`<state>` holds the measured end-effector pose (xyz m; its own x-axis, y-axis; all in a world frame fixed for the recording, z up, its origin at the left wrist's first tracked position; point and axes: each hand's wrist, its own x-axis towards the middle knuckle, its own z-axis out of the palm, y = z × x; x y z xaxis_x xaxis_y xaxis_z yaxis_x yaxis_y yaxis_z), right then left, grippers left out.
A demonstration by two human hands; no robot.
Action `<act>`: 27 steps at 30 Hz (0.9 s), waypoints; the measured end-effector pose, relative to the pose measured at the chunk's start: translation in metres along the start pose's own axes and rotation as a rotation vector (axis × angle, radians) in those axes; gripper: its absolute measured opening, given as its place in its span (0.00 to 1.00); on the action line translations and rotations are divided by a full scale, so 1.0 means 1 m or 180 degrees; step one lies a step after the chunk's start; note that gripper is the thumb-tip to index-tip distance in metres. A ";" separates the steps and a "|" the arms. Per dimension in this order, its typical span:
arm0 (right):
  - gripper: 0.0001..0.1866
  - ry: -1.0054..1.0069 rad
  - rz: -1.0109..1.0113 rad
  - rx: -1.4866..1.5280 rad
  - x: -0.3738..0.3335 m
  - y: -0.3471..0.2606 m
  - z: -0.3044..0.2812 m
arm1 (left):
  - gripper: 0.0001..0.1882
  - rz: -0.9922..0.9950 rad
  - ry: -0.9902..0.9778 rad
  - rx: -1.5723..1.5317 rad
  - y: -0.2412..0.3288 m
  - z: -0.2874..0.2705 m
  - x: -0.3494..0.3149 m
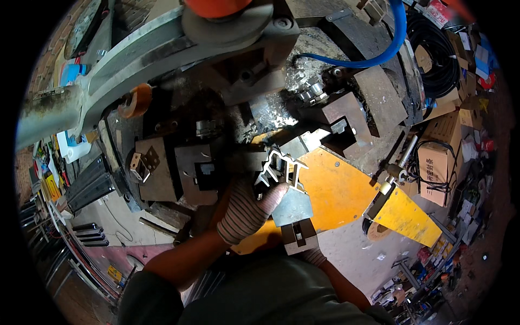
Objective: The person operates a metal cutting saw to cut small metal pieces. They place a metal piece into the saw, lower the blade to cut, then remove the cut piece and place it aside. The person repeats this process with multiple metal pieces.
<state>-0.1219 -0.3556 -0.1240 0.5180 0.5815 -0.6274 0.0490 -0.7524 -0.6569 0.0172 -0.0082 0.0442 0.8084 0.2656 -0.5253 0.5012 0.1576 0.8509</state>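
Observation:
My left hand (244, 216), in a striped knit glove, grips a silver metal profile (295, 173) with a ribbed, open cut end. The thumb presses against the profile's near side, and the other fingers are mostly hidden behind it. Just nearer to me, a pale grey metal plate (293, 208) meets a dark slotted block (299, 237). My right hand (313, 257), also in a striped glove, is beneath that block at its near edge; its fingers are hidden. A brown metal block (197, 187) with a square opening stands left of the profile.
An orange plate (338, 189) lies right of the profile, with a yellow bracket (409, 216) beyond it. A heavy grey machine arm (135, 65) arches overhead at the left. A blue hose (379, 59) curves at the back. Cardboard boxes (436, 157) stand at the right.

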 end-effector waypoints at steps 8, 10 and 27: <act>0.24 -0.0397 0.0590 0.2308 0.008 -0.041 -0.048 | 0.18 -0.0002 -0.0046 0.0260 0.000 -0.002 0.000; 0.22 -0.0398 0.0270 0.1603 0.004 -0.011 -0.028 | 0.18 0.0043 -0.0025 0.0324 -0.001 -0.002 0.000; 0.23 -0.0302 0.0750 0.0840 0.000 -0.002 -0.012 | 0.20 -0.0037 -0.0126 0.0298 -0.006 -0.005 0.004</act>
<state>-0.1120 -0.3575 -0.1177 0.4066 0.4371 -0.8022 -0.2907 -0.7706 -0.5672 0.0157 -0.0035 0.0371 0.8130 0.2260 -0.5366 0.5358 0.0703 0.8414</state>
